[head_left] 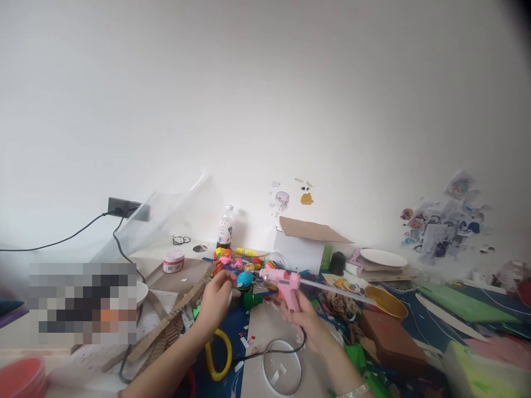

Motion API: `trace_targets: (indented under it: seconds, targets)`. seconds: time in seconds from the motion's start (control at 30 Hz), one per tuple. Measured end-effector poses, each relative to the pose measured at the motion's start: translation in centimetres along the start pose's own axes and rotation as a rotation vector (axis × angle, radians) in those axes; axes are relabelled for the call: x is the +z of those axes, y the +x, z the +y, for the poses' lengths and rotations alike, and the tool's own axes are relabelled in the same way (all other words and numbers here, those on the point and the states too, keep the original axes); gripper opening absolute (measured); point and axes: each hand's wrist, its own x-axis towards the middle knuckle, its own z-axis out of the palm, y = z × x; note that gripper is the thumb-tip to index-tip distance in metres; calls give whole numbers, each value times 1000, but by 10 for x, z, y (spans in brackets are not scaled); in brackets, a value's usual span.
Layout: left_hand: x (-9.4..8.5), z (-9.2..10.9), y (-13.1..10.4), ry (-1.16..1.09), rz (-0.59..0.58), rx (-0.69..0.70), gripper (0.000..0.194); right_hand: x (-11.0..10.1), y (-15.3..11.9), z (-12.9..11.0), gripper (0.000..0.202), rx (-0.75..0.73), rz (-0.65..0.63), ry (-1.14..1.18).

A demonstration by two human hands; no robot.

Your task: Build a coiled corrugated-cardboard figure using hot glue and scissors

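The one cam, head-worn, faced fwd & slightly down, v. wide, over the tabletop (pixel 239 326) to the wall (pixel 265 99), which took up approx. the top half. Left hand (pixel 219 296) & right hand (pixel 306 316) sat nr. lower ctr., close range, w/ forearms (pixel 174 351) entering from the bottom edge.

No text coming out fully readable. Bottle by wall (pixel 225 229) wearing pale label with dark and red print, characters showing too small to make out. Round pink-and-white tub (pixel 173 262) carrying small label patch with dark marks, likewise illegible. Paper sheet at left (pixel 97 362) showing faint marks, blurring beyond reading.
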Motion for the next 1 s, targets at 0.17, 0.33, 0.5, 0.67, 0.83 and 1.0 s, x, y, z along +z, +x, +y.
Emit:
trace_targets:
  seconds: [0.17,0.33,0.5,0.67,0.83,1.0]
  targets:
    - [-4,4,-4,285,-14,151,18,5,-7,-8,45,21,-71,112]
    - [-7,7,-7,519,-5,336,20,7,-8,-11,45,28,-78,135]
    - [-7,2,-8,656,22,455,19,6,-8,-11,51,54,-67,121]
    - [-7,-2,-8,709,57,532,16,8,-9,-13,56,62,-48,83]
    - [-11,0,-11,671,49,591,17,10,-9,-16,61,60,-37,102]
    - [-12,4,-12,602,6,568,19,10,-7,-16,55,46,5,131]
